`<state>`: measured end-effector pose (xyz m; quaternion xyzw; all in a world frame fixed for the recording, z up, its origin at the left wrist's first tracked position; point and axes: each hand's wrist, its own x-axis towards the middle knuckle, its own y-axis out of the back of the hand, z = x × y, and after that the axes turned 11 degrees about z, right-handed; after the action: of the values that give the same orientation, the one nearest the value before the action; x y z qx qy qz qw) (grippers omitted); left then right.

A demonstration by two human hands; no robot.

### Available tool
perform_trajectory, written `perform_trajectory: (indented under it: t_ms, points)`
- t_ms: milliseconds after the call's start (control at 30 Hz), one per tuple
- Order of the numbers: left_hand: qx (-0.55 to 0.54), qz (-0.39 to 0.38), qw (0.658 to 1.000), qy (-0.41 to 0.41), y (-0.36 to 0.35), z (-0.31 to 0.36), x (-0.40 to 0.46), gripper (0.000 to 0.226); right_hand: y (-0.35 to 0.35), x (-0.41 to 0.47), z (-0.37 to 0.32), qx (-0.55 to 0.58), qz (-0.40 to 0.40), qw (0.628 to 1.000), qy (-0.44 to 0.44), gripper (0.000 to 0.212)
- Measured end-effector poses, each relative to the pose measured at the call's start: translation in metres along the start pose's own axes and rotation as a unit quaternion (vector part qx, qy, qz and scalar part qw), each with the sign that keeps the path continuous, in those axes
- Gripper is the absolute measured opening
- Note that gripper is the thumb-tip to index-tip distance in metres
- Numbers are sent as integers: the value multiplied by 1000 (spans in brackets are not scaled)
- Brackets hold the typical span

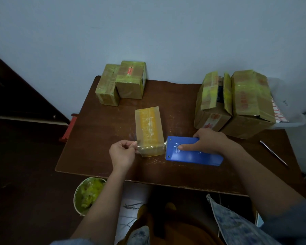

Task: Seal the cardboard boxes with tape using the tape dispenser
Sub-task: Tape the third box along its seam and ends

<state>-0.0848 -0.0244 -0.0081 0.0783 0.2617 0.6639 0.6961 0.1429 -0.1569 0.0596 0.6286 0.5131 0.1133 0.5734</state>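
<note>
Starting at the far left of the table (102, 170), we find two small boxes (121, 82) pushed together near the wall, both wrapped in yellowish tape, so we judge them finished. Below the table edge sits a bin (89, 195) of crumpled tape scraps.

Moving inward, our left hand (122, 152) pinches the loose end of a clear tape strip (140, 149) between thumb and fingertips, holding it at the near left corner of the box in the middle (148, 129). That box already carries a band of tape along its top (the strip now runs across its near end). We reckon this one is partly sealed.

Just right of it, our right hand (208, 142) grips the blue tape dispenser (193, 152), forefinger laid along its top, its cutting edge right at the box's near right corner.

At the far right stand two larger boxes (233, 101); the left one's flaps stand open, so sealing remains there. A thin metal rod (273, 152) lies beside them.
</note>
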Motion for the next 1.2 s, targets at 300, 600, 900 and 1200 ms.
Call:
perform_trajectory:
  t_ms: [300,600,900,1200]
  points:
    - [-35,22,998,37,-1,-13,7,12,2,6,-18,-105,61,992,42,79]
    - [-43,29,998,42,-4,-25,4,17,3,13,-21,-154,76,983,63,79]
    - [-33,33,998,38,-8,-24,2,15,3,16,-16,-166,70,981,67,72]
    - [-22,35,998,44,-14,-21,4,15,1,25,-13,-166,51,983,65,73]
